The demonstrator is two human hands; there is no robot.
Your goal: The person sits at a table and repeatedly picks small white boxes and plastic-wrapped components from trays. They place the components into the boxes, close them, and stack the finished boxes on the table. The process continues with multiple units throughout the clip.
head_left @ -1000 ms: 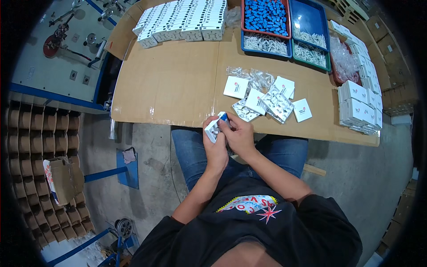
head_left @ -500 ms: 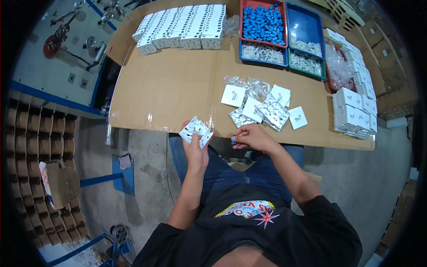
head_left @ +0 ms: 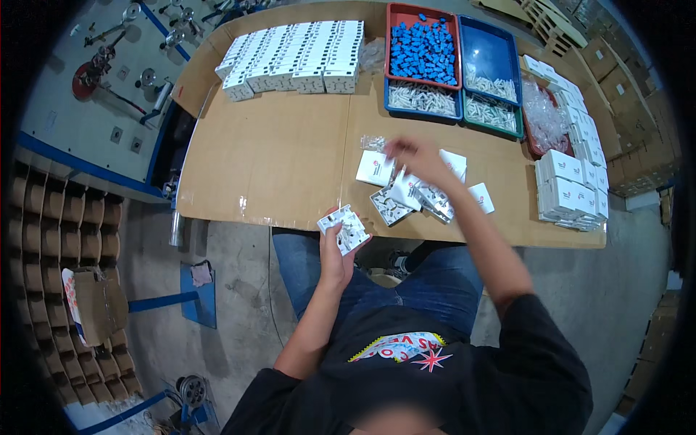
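My left hand (head_left: 335,255) holds a white square switch part (head_left: 344,227) at the near edge of the cardboard-covered table (head_left: 275,159). My right hand (head_left: 412,156) is blurred and stretched out over a small pile of white parts and flat white cards (head_left: 417,192) in the middle of the table. Its fingers hover beside a clear plastic bag (head_left: 373,142). Whether it holds anything cannot be seen.
Rows of white boxes (head_left: 293,54) line the far left of the table. A red tray of blue pieces (head_left: 423,47) and a blue tray (head_left: 489,69) stand at the back. Stacked white boxes (head_left: 573,188) sit at the right. Cardboard dividers (head_left: 51,239) fill the floor to the left.
My hands have separated. The right hand left the part and reached forward over the pile on the table. The left hand stayed at the table edge with the white part.
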